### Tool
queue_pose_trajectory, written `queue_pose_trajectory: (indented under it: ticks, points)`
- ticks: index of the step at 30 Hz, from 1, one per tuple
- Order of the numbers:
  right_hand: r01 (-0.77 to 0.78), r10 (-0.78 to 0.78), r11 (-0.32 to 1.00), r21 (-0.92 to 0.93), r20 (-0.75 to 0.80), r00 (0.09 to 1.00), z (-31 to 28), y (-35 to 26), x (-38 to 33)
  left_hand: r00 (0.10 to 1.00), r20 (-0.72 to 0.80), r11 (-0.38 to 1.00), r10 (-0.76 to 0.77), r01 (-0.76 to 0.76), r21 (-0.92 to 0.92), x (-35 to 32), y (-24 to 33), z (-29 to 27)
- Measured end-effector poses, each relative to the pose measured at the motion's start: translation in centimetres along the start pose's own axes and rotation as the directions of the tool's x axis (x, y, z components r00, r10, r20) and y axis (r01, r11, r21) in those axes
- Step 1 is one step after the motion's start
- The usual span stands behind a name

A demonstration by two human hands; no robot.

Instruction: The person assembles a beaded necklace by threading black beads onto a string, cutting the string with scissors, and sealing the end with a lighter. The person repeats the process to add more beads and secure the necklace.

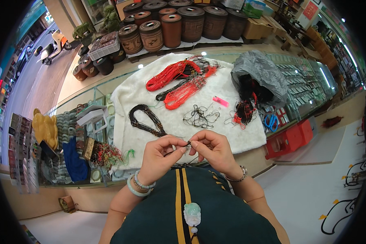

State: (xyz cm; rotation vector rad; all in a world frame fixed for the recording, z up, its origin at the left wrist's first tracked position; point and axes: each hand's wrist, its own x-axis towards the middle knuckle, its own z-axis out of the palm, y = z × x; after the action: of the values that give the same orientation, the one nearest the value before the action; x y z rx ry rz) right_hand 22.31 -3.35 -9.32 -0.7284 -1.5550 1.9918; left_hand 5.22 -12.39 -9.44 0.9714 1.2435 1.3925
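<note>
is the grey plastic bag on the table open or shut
Open: the grey plastic bag's mouth faces the person, and black and red strands spill out of it onto the white cloth.

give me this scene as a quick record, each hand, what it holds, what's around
left: left hand pinching a thin dark cord
right: right hand pinching at nearly the same spot
surface: white fluffy cloth over a glass counter
nearby on cloth: looped black cord hank, loose dark cord tangle
farther on cloth: red cord bundles, pink object
right edge: grey plastic bag, blue-handled scissors
</note>
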Motion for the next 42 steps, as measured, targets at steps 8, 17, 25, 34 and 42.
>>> queue_pose_trajectory:
  ticks: [8, 17, 25, 34, 42]
  points:
    - [0.066, -0.064, 0.993, -0.102, 0.020, 0.998, -0.4, -0.3, -0.2, 1.000, 0.005, 0.995, 0.030, -0.030, 0.096, 0.0, 0.6, 0.0]
    - [0.061, -0.063, 0.989, -0.139, -0.015, 0.998, -1.0, -1.7, -0.5, 0.952, 0.060, 0.938, -0.300, 0.306, -0.161, -0.1, 1.2, -1.0]
    - [-0.013, 0.009, 0.998, 0.057, 0.065, 0.998, -1.2, -2.4, -0.3, 0.932, 0.146, 0.900, -0.332, 0.360, -0.248, -0.1, 1.1, -0.8]
    - [0.181, -0.150, 0.924, -0.337, 0.115, 0.982, -0.7, -2.0, -0.2, 0.958, 0.111, 0.946, -0.264, 0.280, -0.164, -0.3, 1.4, -0.4]
    - [0.236, -0.241, 0.868, -0.437, 0.044, 0.969, -0.2, -1.5, -0.3, 0.980, 0.045, 0.977, -0.194, 0.197, -0.081, -0.5, 1.7, 0.1]
